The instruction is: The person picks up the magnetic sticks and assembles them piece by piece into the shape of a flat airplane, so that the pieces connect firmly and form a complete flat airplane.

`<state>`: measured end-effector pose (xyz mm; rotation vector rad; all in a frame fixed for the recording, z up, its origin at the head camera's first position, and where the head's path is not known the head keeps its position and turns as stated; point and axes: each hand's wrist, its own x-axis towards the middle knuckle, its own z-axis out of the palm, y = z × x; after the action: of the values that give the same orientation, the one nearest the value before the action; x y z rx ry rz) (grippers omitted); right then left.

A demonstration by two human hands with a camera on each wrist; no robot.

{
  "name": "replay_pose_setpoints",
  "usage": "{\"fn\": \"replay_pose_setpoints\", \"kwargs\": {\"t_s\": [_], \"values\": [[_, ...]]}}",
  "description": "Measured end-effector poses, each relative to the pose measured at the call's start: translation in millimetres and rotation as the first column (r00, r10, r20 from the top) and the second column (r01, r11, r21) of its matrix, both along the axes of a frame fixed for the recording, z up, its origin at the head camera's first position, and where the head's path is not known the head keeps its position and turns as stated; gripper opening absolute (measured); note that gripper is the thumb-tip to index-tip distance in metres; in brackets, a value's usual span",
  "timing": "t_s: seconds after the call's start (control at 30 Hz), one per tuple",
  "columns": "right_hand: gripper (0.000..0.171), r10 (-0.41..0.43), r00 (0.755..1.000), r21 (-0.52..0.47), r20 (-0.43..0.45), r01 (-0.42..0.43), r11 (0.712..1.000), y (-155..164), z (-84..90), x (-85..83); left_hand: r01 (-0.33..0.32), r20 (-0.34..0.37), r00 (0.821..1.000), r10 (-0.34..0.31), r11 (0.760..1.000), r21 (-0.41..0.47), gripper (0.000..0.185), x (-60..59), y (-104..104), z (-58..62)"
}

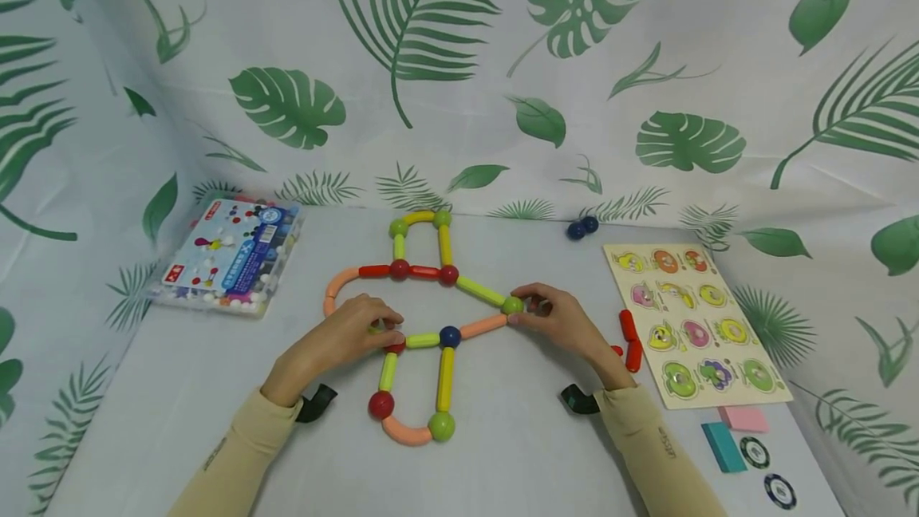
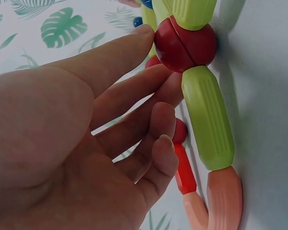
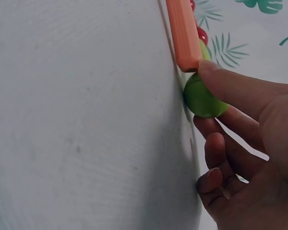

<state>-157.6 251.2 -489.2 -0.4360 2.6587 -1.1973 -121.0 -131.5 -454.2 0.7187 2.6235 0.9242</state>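
The rod-and-ball figure (image 1: 424, 317) lies flat on the tabletop (image 1: 502, 437), directly in front of the person. Its nearest part is a loop: a red ball (image 1: 381, 404), a curved orange rod (image 1: 406, 431) and a green ball (image 1: 441, 426), with two upright yellow-green rods rising to the crossbar.

The left hand (image 1: 345, 337) rests at the crossbar's left end. Its fingers are extended and only lightly bent, with the fingertips (image 2: 146, 33) touching the red joint ball (image 2: 187, 43). They hold nothing; judged from the contact, they steady that joint against sliding.

The right hand (image 1: 563, 321) pinches the green joint ball (image 1: 513, 305) between thumb and fingers at the figure's right corner, where an orange rod (image 3: 183, 33) and a yellow-green rod meet. The grip appears to keep the ball seated against both rod ends.

A blue ball (image 1: 450, 336) sits at the crossbar's middle. Beyond it, the figure continues to a smaller upper loop.

To the right, two red rods (image 1: 631, 340) lie beside a fruit puzzle board (image 1: 689, 321). At far left sits the parts box (image 1: 233, 258); at far right, two dark blue balls (image 1: 582, 226) lie loose.
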Motion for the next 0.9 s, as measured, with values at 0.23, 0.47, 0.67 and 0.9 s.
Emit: {"fn": "replay_pose_setpoints", "kwargs": {"t_s": [0.23,0.47,0.67,0.9], "values": [[0.040,0.000,1.000,-0.011,-0.017,-0.001,1.000,-0.4,-1.5,1.5,0.036,0.012,0.999,-0.037,0.999,0.016,0.031,-1.1,-0.4,-1.4],[0.039,-0.003,1.000,-0.009,-0.016,0.003,1.000,-2.3,-3.7,2.5,0.040,0.046,0.998,-0.041,0.999,0.025,0.029,-1.6,-1.6,-2.5],[0.039,0.003,0.999,-0.036,-0.052,-0.005,0.999,-9.1,-6.8,2.2,0.025,0.093,0.995,-0.026,1.000,0.016,0.027,-2.6,-7.5,-2.5],[0.038,0.004,0.999,-0.029,-0.040,-0.005,1.000,-19.3,-9.1,-2.1,0.008,0.105,0.994,-0.008,1.000,-0.001,0.024,-3.7,-16.3,1.8]]}}
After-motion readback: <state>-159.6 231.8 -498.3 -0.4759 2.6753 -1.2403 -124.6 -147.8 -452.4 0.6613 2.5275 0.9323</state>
